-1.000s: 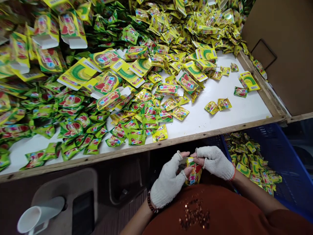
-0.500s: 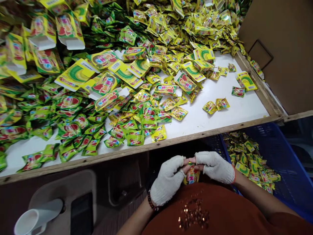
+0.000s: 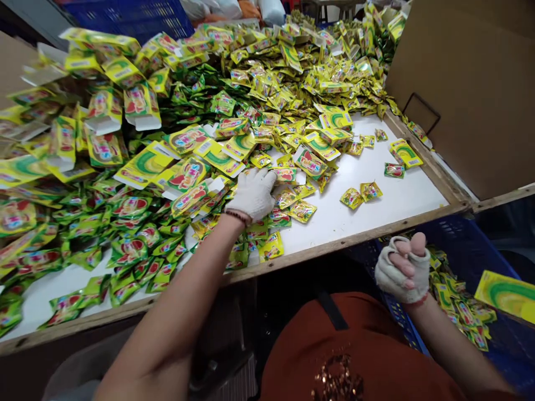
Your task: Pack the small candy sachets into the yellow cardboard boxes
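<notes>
My left hand (image 3: 252, 195), in a white fingerless glove, reaches onto the pile. Its fingers are stretched out over the small packets, beside a small flat carton (image 3: 285, 175); the fingertips are partly hidden. My right hand (image 3: 403, 267), gloved the same way, is raised over the near edge of a blue crate (image 3: 453, 223), fingers curled in and nothing seen in them. Apart from it, at the right edge, a yellow-green carton (image 3: 504, 295) hangs in the air above the crate. Cartons and packets (image 3: 463, 306) lie in the crate.
Green packets (image 3: 129, 245) cover the left of the white tabletop (image 3: 401, 192), yellow ones (image 3: 292, 83) the back. Open cartons (image 3: 142, 164) lie among them. A wooden rim (image 3: 334, 245) edges the table. A brown board (image 3: 468, 94) stands at right, another blue crate (image 3: 129, 16) behind.
My hands were together at my waist around a small carton. They have parted: the left moved forward onto the pile, the right moved right. The view has tilted up.
</notes>
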`<state>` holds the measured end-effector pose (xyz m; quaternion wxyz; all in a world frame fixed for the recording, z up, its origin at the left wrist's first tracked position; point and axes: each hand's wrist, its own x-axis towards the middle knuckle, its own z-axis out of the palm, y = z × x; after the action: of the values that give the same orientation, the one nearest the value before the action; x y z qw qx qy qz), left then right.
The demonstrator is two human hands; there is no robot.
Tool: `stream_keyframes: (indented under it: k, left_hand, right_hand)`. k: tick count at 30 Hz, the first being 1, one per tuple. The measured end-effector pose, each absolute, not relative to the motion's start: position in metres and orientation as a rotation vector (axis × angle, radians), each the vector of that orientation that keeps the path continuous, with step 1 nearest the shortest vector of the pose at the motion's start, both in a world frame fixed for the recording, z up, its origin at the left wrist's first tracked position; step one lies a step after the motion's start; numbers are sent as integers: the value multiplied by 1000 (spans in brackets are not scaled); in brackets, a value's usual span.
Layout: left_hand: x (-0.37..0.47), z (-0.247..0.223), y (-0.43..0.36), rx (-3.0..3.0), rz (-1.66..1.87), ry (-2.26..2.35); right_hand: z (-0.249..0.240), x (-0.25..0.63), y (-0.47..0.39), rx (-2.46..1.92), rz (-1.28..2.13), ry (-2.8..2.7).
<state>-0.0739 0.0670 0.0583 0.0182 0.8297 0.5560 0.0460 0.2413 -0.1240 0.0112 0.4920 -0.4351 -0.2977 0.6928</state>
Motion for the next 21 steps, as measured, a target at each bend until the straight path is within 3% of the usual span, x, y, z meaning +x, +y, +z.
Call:
stream_keyframes:
  k: [5,14,21]
  left_hand:
    - [-93,58,109,2514,-187,1782]
    - [-62,77,111,2687,-111,1616]
    - [-32,80,17,2408,742,1670]
  right_hand:
    - [13,213,-121,-885,1908,-748]
    - [19,176,-95,-628,2033,-756]
    - [17,155,-87,-836,1552,-1079]
